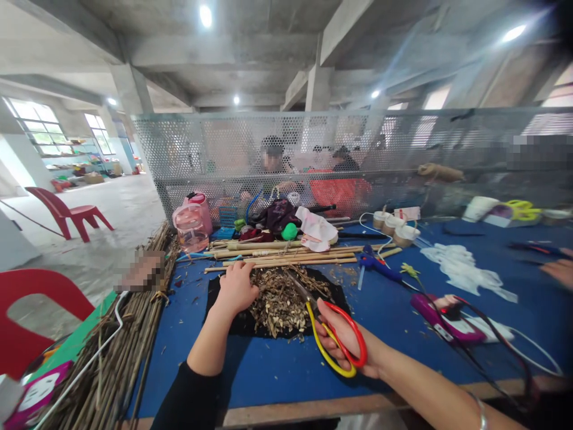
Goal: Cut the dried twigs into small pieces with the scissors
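Observation:
My right hand (342, 337) grips scissors (353, 334) with one red and one yellow handle loop. Their dark blades point forward and left over a heap of short chopped twig and seed-like pieces (280, 307). The heap lies on a black cloth (237, 327) spread on the blue table. At the heap's left side, my left hand (239, 289) rests palm down with its fingers stretched forward, near a thin bamboo stick (286, 263). Its fingertips are partly hidden, and I see nothing held in it.
Bundled dry stalks (143, 334) line the left edge. Behind the cloth lie bamboo sticks, a pink jug (190, 224) and a green ball (289, 232). A blue glue gun (378, 263), white cloth (465, 269) and purple device (447, 319) are rightward. Another person's hand (559, 272) shows far right.

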Demonstrator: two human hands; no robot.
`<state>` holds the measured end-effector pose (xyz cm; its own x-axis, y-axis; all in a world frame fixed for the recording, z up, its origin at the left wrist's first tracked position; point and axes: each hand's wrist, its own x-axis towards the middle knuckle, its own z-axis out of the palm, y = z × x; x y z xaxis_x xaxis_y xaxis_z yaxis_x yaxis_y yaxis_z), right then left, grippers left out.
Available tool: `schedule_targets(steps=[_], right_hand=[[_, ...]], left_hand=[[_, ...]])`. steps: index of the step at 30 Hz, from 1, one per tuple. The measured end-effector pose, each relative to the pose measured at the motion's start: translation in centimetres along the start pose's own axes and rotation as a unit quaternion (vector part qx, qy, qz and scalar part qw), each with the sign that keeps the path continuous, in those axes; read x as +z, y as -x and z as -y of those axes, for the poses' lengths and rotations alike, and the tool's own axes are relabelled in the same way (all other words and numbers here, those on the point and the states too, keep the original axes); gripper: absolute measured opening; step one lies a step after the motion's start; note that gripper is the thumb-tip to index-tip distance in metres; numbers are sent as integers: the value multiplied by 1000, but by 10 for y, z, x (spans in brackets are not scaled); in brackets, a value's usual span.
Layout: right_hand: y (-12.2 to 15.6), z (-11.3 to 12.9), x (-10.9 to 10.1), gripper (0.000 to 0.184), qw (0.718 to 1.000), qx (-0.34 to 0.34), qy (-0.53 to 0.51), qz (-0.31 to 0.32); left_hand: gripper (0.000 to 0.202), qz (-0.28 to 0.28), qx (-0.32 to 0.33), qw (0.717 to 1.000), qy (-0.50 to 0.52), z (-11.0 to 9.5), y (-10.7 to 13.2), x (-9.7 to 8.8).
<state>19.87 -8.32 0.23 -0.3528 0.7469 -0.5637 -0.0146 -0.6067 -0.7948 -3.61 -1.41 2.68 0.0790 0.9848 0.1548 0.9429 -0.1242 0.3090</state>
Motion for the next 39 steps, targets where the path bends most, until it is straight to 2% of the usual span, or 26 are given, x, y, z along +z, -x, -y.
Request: schedule_targets(steps=[1,3,5,7,10,13,18,21,23,26,28,30,34,39], right_hand=[[0,-1,-2,48,1000,-5,-1,-2],[0,-5,-6,50,1000,-23,1,-13],[-2,-12,-9,52,997,-63,5,-35],[-5,-21,-11,56,992,-107,2,-62],[-10,-36,-14,59,984,-151,-17,-91],[-11,-49,-16,58,976,-192,-29,-101],[-9,-57,-18,57,968,-226,-36,-106],[-8,-58,-17,56,966,-234,-46,-102],[-8,-58,-17,56,965,-237,-51,-102],[-9,-59,-17,56,963,-244,-56,-100],[-9,-59,-18,55,962,-247,-58,-96],[-9,-60,-18,55,963,-248,-58,-92],[-10,-62,-21,53,962,-257,-47,-81],[-10,-60,-21,54,964,-245,-35,-98]], left_hand=[[45,5,6,1000,-2,-4,4,-3],[28,56,18,998,3,-12,15,-4],[26,120,8,993,-1,-20,28,4],[29,145,-17,989,-5,-26,42,16],[18,116,-33,992,18,-28,57,33],[9,92,-12,994,54,-24,62,39],[12,53,-2,994,99,-19,48,32],[29,-19,-33,995,92,-25,42,25],[34,-38,-51,995,78,-34,46,24],[18,37,-19,997,71,-52,60,33],[22,73,9,995,62,-63,70,44],[24,69,14,997,43,-72,77,55],[13,74,28,997,26,-79,82,67],[21,90,65,993,27,-78,81,64]])
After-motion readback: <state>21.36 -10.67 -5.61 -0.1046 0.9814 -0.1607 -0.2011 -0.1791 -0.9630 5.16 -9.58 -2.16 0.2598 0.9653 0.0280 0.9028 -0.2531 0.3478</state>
